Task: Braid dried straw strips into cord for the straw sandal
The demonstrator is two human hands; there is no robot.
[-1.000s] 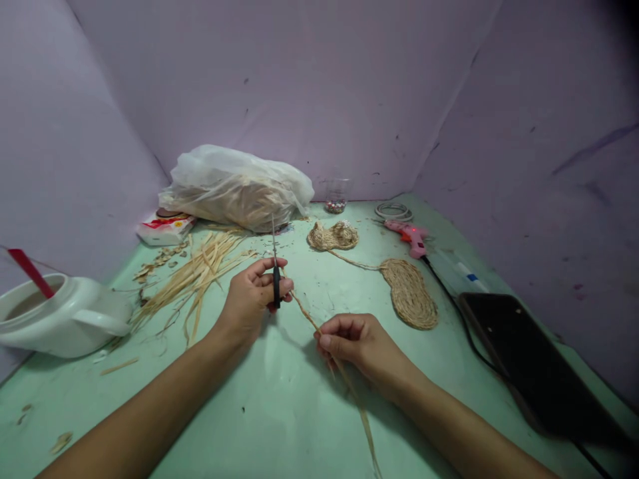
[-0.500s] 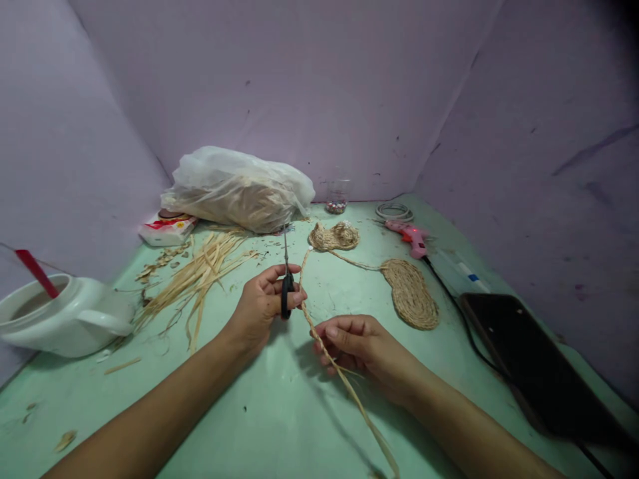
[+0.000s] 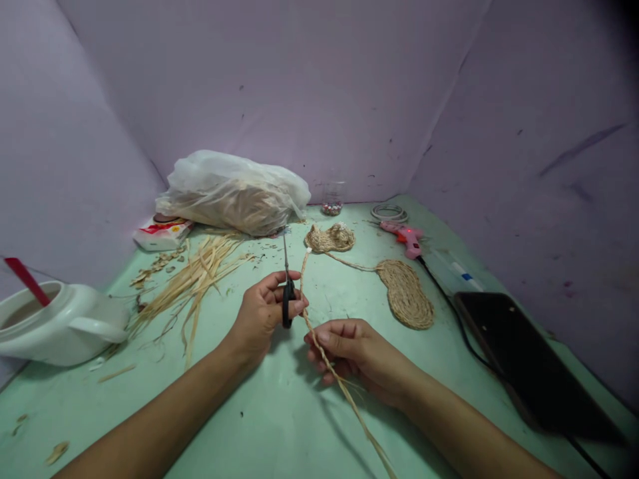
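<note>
My left hand (image 3: 264, 313) is closed round black-handled scissors (image 3: 287, 286), whose thin blades point up and away from me. The same fingers also pinch a braided straw cord (image 3: 303, 279) that rises beside the blades. My right hand (image 3: 349, 349) is closed on that cord a little lower, and the loose straw tail (image 3: 367, 432) trails toward the bottom edge. Both hands hover just above the green table (image 3: 279, 412).
A woven oval mat (image 3: 405, 294) joined by cord to a looser coil (image 3: 330, 237) lies ahead. Loose straw strips (image 3: 197, 279), a plastic bag (image 3: 232, 193), a white jug (image 3: 60, 322), a pink glue gun (image 3: 404, 236) and a dark tablet (image 3: 519, 359) surround them.
My left hand with the scissors has shifted right, toward the cord. The cord's upper end now stands upright beside the blades. My right hand has slid slightly nearer the left.
</note>
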